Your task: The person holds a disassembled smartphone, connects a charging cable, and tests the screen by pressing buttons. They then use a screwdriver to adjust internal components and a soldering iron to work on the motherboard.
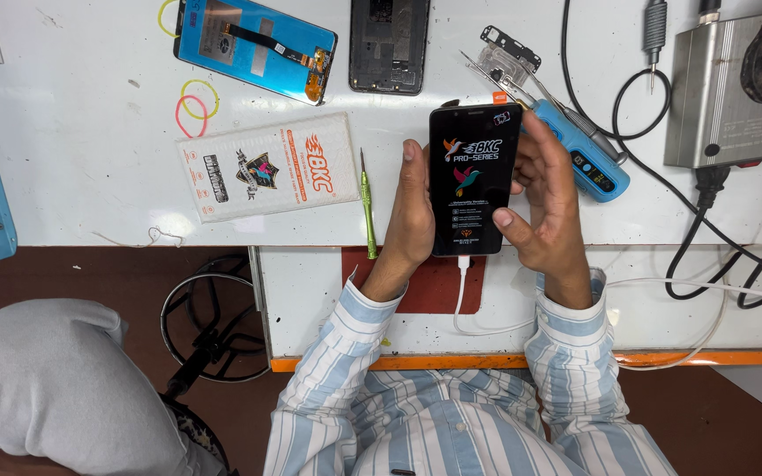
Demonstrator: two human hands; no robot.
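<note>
A black smartphone (472,181) with a printed protective film on its screen is held upright between both hands over the white workbench (90,176). My left hand (409,220) grips its left edge. My right hand (547,198) holds the right edge, thumb resting on the lower screen. A white cable (460,304) is plugged into the phone's bottom end and loops down over a red mat (429,286).
A green screwdriver (368,207) lies left of my left hand. A white flat package (266,166), rubber bands (194,106), a blue screen panel (253,44), a dark phone frame (388,44), a blue tool (588,159), tweezers (497,78) and a grey metal box (725,92) with cables surround the phone.
</note>
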